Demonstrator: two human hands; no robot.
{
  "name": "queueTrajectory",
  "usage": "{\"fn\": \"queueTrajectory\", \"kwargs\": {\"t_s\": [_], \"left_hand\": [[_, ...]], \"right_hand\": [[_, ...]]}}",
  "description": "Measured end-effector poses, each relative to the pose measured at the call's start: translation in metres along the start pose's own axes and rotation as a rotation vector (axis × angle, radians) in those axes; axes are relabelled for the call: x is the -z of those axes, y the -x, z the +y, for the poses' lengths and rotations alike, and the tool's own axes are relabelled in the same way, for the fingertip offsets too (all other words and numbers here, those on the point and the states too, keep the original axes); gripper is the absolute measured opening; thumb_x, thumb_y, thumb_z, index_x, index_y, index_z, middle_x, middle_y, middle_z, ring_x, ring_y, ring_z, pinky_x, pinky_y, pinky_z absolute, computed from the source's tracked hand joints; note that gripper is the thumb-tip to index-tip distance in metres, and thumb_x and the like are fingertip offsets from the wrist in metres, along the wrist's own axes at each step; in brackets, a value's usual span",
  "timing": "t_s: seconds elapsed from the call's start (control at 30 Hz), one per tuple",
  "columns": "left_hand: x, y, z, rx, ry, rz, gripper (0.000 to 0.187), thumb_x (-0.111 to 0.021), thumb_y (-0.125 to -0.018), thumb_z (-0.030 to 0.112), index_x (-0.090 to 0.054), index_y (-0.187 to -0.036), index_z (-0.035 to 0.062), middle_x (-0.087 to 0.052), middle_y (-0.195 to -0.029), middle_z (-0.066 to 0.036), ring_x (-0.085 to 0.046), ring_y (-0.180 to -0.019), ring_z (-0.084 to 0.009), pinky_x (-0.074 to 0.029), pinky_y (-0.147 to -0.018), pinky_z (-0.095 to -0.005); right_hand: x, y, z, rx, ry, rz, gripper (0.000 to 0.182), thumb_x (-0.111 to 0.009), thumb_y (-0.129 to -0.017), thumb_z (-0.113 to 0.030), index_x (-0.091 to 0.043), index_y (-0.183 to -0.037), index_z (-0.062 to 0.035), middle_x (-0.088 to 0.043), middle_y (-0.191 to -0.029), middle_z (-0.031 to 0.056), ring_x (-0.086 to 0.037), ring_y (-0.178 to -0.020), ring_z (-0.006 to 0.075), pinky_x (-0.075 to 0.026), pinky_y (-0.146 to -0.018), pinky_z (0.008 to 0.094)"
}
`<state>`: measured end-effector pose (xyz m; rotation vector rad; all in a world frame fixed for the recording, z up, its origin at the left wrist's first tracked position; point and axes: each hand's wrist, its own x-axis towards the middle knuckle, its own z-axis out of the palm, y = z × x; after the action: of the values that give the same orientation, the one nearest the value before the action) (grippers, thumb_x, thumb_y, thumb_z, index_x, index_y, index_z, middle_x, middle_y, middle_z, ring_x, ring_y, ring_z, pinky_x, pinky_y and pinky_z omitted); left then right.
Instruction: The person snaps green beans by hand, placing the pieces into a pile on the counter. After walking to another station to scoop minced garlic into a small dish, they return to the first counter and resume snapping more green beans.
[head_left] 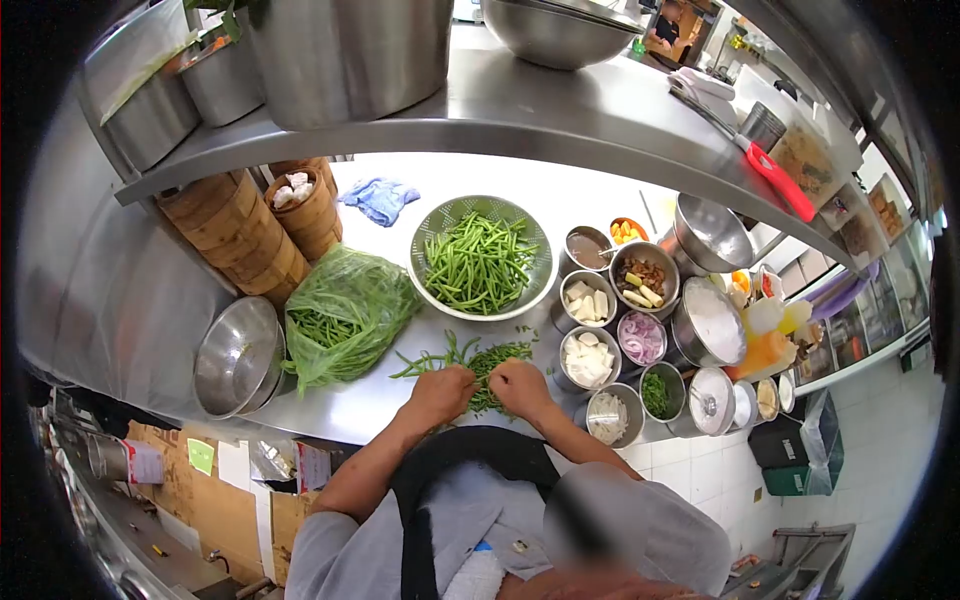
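Observation:
My left hand [445, 394] is closed at the counter's near edge, with long green beans [440, 357] sticking out just beyond its fingers. Close by on the right, my right hand [520, 388] is also closed, thumb and fingers pressed together; what they pinch is hidden. Between and beyond both hands lies a heap of short green bean pieces [490, 362]. A perforated metal colander [420, 285] full of whole green beans stands just past the heap. To the left, a clear plastic bag [365, 285] holds more green beans.
Stacked metal bowls [225, 370] and bamboo steamers [225, 225] stand left. A blue cloth [380, 200] lies at the back. On the right are several metal containers, including sliced red onion [641, 337] and chopped greens [655, 394]. A steel shelf [500, 120] overhangs the counter.

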<state>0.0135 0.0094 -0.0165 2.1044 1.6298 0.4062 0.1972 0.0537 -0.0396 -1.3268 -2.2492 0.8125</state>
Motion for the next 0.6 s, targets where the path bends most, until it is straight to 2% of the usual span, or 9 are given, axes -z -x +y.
{"fn": "queueTrajectory", "kwargs": {"t_s": [0.07, 0.17, 0.27, 0.3, 0.4, 0.43, 0.53, 0.6], "left_hand": [[-0.001, 0.0, 0.005, -0.016, 0.037, 0.081, 0.021, -0.057, -0.085, 0.025, -0.059, -0.084, 0.0044, -0.06, -0.082, -0.016, -0.061, -0.078, -0.0376, -0.047, -0.068, -0.0485], [0.001, 0.0, -0.002, 0.061, 0.186, 0.247, 0.022, -0.057, -0.087, 0.025, -0.058, -0.087, 0.003, -0.061, -0.082, -0.017, -0.06, -0.077, -0.0386, -0.046, -0.065, -0.0472], [-0.002, -0.002, -0.007, 0.136, 0.486, 0.297, 0.023, -0.057, -0.089, 0.025, -0.056, -0.091, 0.0021, -0.062, -0.078, -0.017, -0.06, -0.073, -0.0379, -0.045, -0.063, -0.0437], [0.002, -0.002, -0.001, 0.127, 0.567, 0.308, 0.021, -0.057, -0.091, 0.023, -0.054, -0.094, 0.0025, -0.06, -0.072, -0.015, -0.06, -0.067, -0.0308, -0.044, -0.061, -0.0389], [-0.001, -0.003, -0.001, 0.209, 0.708, 0.313, 0.021, -0.055, -0.094, 0.022, -0.053, -0.095, 0.0004, -0.059, -0.069, -0.009, -0.057, -0.065, -0.0169, -0.046, -0.062, -0.0323], [-0.001, -0.003, -0.005, 0.207, 0.723, 0.328, 0.021, -0.054, -0.094, 0.022, -0.052, -0.095, 0.0009, -0.058, -0.069, -0.007, -0.055, -0.064, -0.0149, -0.044, -0.06, -0.0307], [-0.003, -0.003, -0.009, 0.234, 0.853, 0.33, 0.019, -0.052, -0.095, 0.021, -0.052, -0.093, 0.0026, -0.058, -0.069, -0.004, -0.052, -0.06, -0.0103, -0.042, -0.056, -0.0272], [0.0, -0.003, -0.006, 0.299, 1.047, 0.296, 0.017, -0.052, -0.094, 0.021, -0.052, -0.09, 0.0039, -0.058, -0.068, -0.002, -0.052, -0.06, -0.0092, -0.042, -0.056, -0.0265]], "right_hand": [[-0.01, -0.007, 0.014, -0.068, -0.128, 0.159, 0.016, -0.058, -0.078, -0.017, -0.069, -0.081, -0.0053, -0.065, -0.081, 0.0109, -0.063, -0.076, 0.0285, -0.05, -0.069, 0.0373], [0.018, -0.013, 0.013, -0.326, -0.319, 0.205, 0.019, -0.058, -0.08, -0.017, -0.069, -0.09, -0.0048, -0.065, -0.083, 0.0107, -0.064, -0.078, 0.0222, -0.049, -0.071, 0.0317], [-0.001, -0.01, 0.015, 0.039, -0.451, 0.176, 0.024, -0.056, -0.083, -0.019, -0.067, -0.095, -0.0019, -0.065, -0.092, 0.0152, -0.063, -0.081, 0.0272, -0.049, -0.073, 0.0357], [-0.005, -0.008, 0.008, 0.121, -0.431, 0.097, 0.025, -0.056, -0.083, -0.017, -0.066, -0.101, -0.0023, -0.065, -0.093, 0.0162, -0.062, -0.085, 0.0281, -0.048, -0.078, 0.0354], [-0.013, -0.008, 0.005, 0.088, -0.328, -0.128, 0.026, -0.057, -0.085, -0.013, -0.065, -0.107, -0.0041, -0.064, -0.096, 0.0117, -0.062, -0.088, 0.0199, -0.048, -0.078, 0.0299], [-0.008, -0.006, 0.0, 0.019, -0.346, -0.148, 0.028, -0.057, -0.086, -0.013, -0.064, -0.111, -0.0051, -0.063, -0.094, 0.0114, -0.061, -0.088, 0.0202, -0.048, -0.078, 0.031], [-0.008, -0.006, 0.002, 0.052, -0.46, 0.05, 0.029, -0.057, -0.086, -0.015, -0.063, -0.112, -0.0048, -0.062, -0.09, 0.011, -0.06, -0.084, 0.02, -0.048, -0.076, 0.0316], [-0.003, -0.007, 0.002, 0.058, -0.393, -0.002, 0.029, -0.056, -0.086, -0.014, -0.062, -0.113, -0.0038, -0.062, -0.086, 0.0102, -0.06, -0.081, 0.0198, -0.048, -0.074, 0.0318]]}}
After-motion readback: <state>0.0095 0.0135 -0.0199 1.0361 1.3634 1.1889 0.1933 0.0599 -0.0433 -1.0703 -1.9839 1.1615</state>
